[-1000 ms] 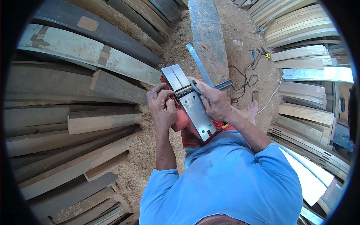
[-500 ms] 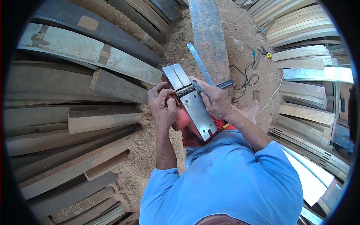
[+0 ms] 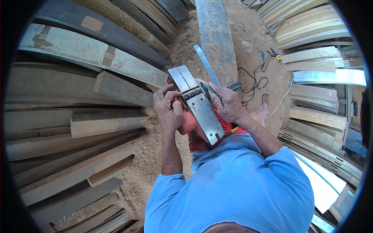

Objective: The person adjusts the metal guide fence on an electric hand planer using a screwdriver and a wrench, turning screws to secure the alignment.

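An electric hand planer (image 3: 201, 112) lies upside down over my lap, its bright metal sole facing up and its red body showing along the side. My left hand (image 3: 168, 107) is closed on its left side, fingers at the cutter slot with its row of dark bolts. At the slot's right end, my right hand (image 3: 229, 104) pinches a small grey metal tool (image 3: 208, 89); its exact kind is partly hidden by the fingers. Just beyond that hand lies a try square (image 3: 208, 62) with a long steel blade and dark stock.
A long worn board (image 3: 217, 35) runs away ahead of me. Timber beams (image 3: 108, 128) are stacked at left, planks (image 3: 311, 93) at right. On the sawdust-covered floor lie a black cable (image 3: 255, 83) and yellow-handled pliers (image 3: 277, 57). My bare foot (image 3: 261, 115) rests at right.
My right hand has shifted slightly right and towards me, and the small metal tool in it has turned. My left hand and the planer have stayed put.
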### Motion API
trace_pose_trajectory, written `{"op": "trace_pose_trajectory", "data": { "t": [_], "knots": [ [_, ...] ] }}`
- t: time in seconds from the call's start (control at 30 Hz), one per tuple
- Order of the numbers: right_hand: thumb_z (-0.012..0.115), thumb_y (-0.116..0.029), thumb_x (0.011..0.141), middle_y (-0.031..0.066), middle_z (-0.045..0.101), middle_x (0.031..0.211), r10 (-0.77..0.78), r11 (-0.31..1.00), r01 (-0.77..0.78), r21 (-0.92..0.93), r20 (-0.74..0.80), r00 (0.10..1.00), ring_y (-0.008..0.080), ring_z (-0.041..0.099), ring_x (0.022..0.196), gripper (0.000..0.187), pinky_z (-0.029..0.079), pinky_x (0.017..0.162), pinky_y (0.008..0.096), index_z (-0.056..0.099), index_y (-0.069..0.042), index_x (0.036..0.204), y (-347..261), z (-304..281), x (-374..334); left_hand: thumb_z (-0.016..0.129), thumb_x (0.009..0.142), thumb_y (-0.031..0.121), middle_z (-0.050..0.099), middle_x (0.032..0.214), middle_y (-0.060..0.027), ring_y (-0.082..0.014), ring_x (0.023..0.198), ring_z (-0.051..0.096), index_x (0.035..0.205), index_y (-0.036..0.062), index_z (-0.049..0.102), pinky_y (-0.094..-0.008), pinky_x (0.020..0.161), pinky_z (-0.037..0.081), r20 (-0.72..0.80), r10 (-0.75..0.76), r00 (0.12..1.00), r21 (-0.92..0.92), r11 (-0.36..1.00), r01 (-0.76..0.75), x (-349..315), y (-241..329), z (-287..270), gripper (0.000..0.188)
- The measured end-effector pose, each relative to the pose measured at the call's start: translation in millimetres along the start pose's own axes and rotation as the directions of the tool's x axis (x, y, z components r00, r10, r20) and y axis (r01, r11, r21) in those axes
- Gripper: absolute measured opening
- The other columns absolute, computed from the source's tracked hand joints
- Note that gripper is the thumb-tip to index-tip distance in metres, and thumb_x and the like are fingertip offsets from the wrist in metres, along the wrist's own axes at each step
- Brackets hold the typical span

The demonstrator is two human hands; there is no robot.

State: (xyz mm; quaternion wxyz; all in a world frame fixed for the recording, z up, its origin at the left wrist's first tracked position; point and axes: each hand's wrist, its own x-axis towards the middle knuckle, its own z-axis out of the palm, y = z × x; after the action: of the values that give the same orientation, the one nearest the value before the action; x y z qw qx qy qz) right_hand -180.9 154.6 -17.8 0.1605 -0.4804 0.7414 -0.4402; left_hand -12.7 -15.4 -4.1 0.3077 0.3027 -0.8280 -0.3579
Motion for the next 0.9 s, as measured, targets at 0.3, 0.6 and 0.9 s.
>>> {"op": "trace_pose_trajectory", "data": {
  "t": [0.3,0.6,0.9],
  "knots": [
    [0.059,-0.01,0.103,0.0244,0.071,0.104,-0.141,0.988,0.145,0.046,-0.074,0.987,0.0379,0.071,0.094,0.04,0.056,0.083,0.0435,0.061,0.0,0.141,-3,8,9,0.052,0.077,-0.001,0.067,0.123,-0.02,-0.0332,0.118,0.059,0.096,0.0033,0.073,-0.0444,0.102,0.049,0.025,0.006,1.0,0.024,1.0,-0.007,1,-2,-1,0.028],
    [0.063,-0.007,0.097,0.0193,0.072,0.107,-0.108,0.99,0.109,-0.085,0.018,0.994,0.0368,0.068,0.092,0.041,0.054,0.082,0.0448,0.064,-0.005,0.138,-8,-7,5,0.063,0.082,0.007,0.065,0.125,-0.0228,-0.0371,0.118,0.059,0.116,0.0027,0.064,-0.0487,0.104,0.047,0.028,-0.001,1.0,0.113,0.994,-0.002,1,-1,0,0.034],
    [0.069,-0.012,0.079,0.0053,0.073,0.101,-0.345,0.807,0.371,-0.46,0.143,0.928,0.0282,0.063,0.092,0.038,0.047,0.091,0.0438,0.071,-0.013,0.117,-1,-20,24,0.064,0.097,0.021,0.064,0.125,-0.0273,-0.039,0.115,0.065,0.137,-0.0023,0.042,-0.0472,0.101,0.05,0.223,-0.328,0.918,0.143,0.942,0.302,10,9,0,0.051]
  ]
}}
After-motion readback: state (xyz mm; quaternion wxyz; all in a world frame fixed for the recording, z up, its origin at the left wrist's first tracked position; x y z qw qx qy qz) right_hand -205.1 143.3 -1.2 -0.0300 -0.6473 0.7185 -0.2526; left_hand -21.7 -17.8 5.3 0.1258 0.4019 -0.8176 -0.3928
